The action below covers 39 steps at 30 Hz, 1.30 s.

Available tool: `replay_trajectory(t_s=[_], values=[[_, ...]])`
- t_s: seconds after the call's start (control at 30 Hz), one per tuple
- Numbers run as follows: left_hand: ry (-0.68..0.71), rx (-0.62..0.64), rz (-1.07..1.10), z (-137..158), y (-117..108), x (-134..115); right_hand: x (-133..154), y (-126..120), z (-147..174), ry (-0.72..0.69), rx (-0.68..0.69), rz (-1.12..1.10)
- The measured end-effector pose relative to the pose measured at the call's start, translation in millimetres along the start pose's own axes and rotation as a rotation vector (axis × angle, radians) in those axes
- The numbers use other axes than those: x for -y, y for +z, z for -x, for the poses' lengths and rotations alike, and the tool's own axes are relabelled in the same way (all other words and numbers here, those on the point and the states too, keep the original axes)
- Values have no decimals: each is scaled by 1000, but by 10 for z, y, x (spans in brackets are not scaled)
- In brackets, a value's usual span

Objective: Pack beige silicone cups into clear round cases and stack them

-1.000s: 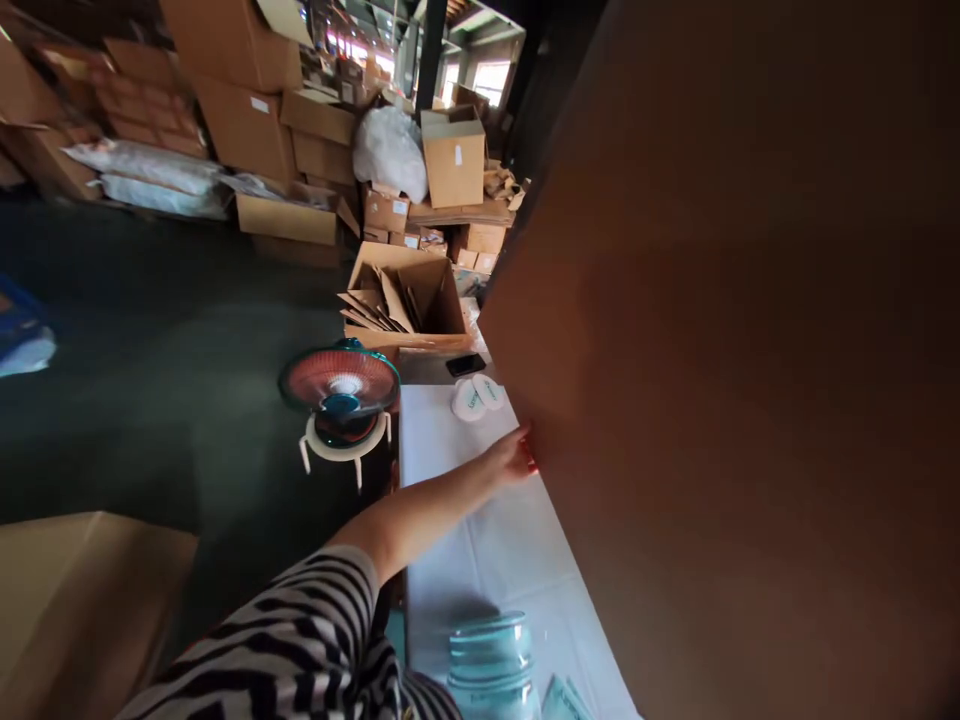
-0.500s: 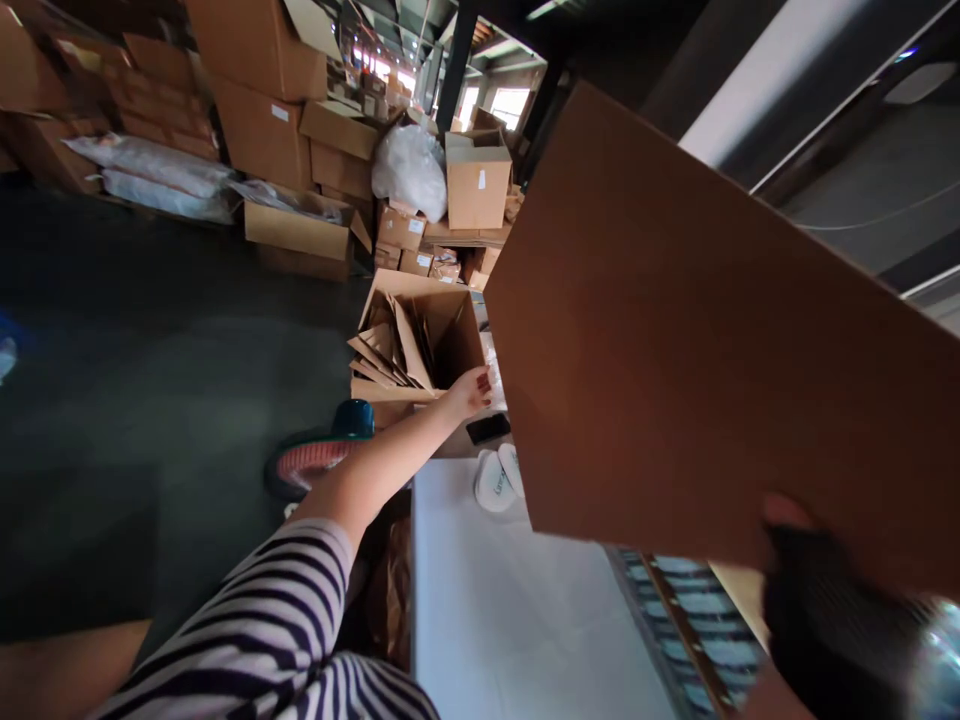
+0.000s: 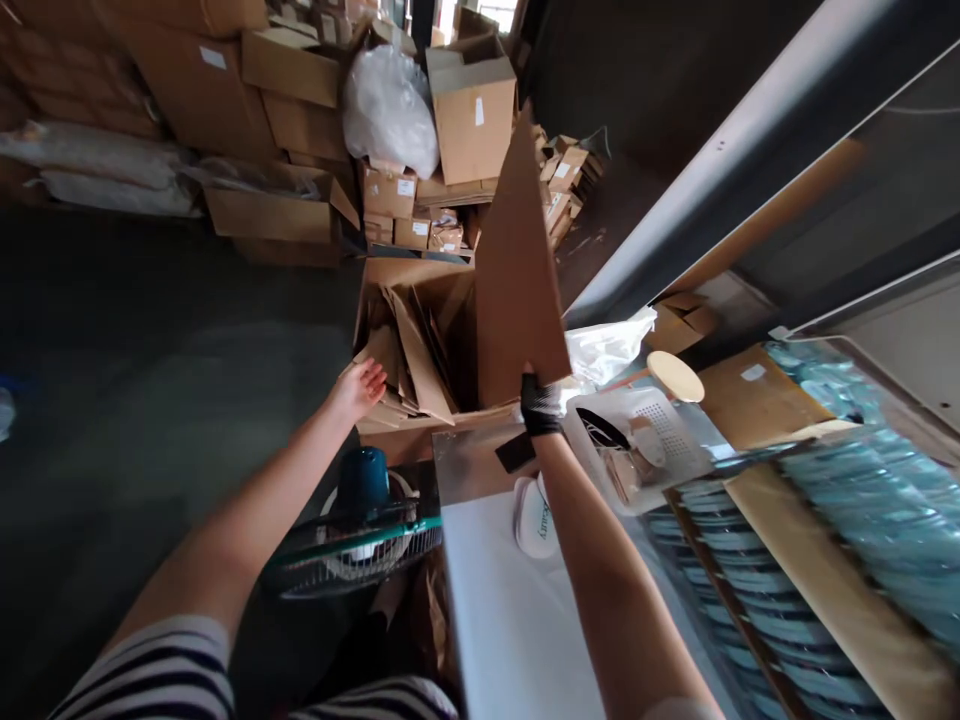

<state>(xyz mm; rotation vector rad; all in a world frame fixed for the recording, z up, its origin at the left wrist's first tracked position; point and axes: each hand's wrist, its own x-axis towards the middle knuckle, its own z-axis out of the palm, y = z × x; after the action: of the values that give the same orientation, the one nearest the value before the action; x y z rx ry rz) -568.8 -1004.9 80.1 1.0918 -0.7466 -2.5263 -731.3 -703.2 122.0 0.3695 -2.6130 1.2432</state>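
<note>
My right hand (image 3: 541,402), in a dark fingerless glove, grips the lower edge of a flat cardboard sheet (image 3: 514,275). The sheet stands upright at the right side of an open cardboard box (image 3: 397,270); whether its lower edge is inside cannot be made out. Several folded cardboard pieces (image 3: 417,350) lean inside that box, towards its left side. My bare left hand (image 3: 363,388) is at the box's near left edge, fingers apart and holding nothing. Below my right hand, a dark phone-like slab (image 3: 516,453) and a white lettered pad (image 3: 534,515) lie on the white table (image 3: 502,600).
A fan (image 3: 360,555) stands at the table's left. To the right are a white plastic basket (image 3: 675,440) with small items and a crate of stacked clear bluish packs (image 3: 712,560). Cartons (image 3: 472,120) and a bulging plastic bag (image 3: 391,110) are piled behind.
My right hand has brought the cardboard sheet leftward and away from me, to the open box. My left hand has shifted left from the box's right corner. The view has turned right.
</note>
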Motion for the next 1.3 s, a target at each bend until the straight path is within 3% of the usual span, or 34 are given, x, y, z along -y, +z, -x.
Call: replay_trajectory(t_s=[0.07,0.17,0.3,0.4,0.47,0.57,0.7,0.8,0.9,1.0,1.07,1.13,1.17,1.23,1.3], values=[[-11,-17,-24,-42,-52,-1,-247,238,94,106,108,91],[-34,-42,-75,-104,13,76,-485,417,142,105,283,114],[-97,-26,-146,-168,246,330,-562,438,225,51,432,120],[-143,-5,-182,-175,502,582,-580,287,583,79,483,155],[-190,46,-240,-126,715,772,-642,45,1049,66,551,165],[-276,176,-390,72,1045,1119,-747,-445,2061,81,603,143],[-390,380,-676,483,1419,1797,-679,-929,3493,369,452,145],[-499,622,-859,1025,1488,2592,-647,-1296,4348,619,270,223],[-655,827,-1050,1825,1046,3423,-735,-1838,5245,850,-92,300],[-775,924,-1311,2593,229,4048,-852,-2508,6299,1052,-444,399],[-792,888,-1435,2975,-307,4379,-940,-2992,7065,1160,-645,497],[-732,817,-1507,3252,-733,4665,-1062,-3461,7830,1272,-929,650],[-683,785,-1525,3361,-896,4785,-1140,-3671,8190,1323,-1007,702],[-550,744,-1516,3533,-1129,4960,-1328,-4002,8815,1456,-1097,755],[-386,728,-1481,3652,-1267,5038,-1537,-4178,9259,1586,-1101,708]])
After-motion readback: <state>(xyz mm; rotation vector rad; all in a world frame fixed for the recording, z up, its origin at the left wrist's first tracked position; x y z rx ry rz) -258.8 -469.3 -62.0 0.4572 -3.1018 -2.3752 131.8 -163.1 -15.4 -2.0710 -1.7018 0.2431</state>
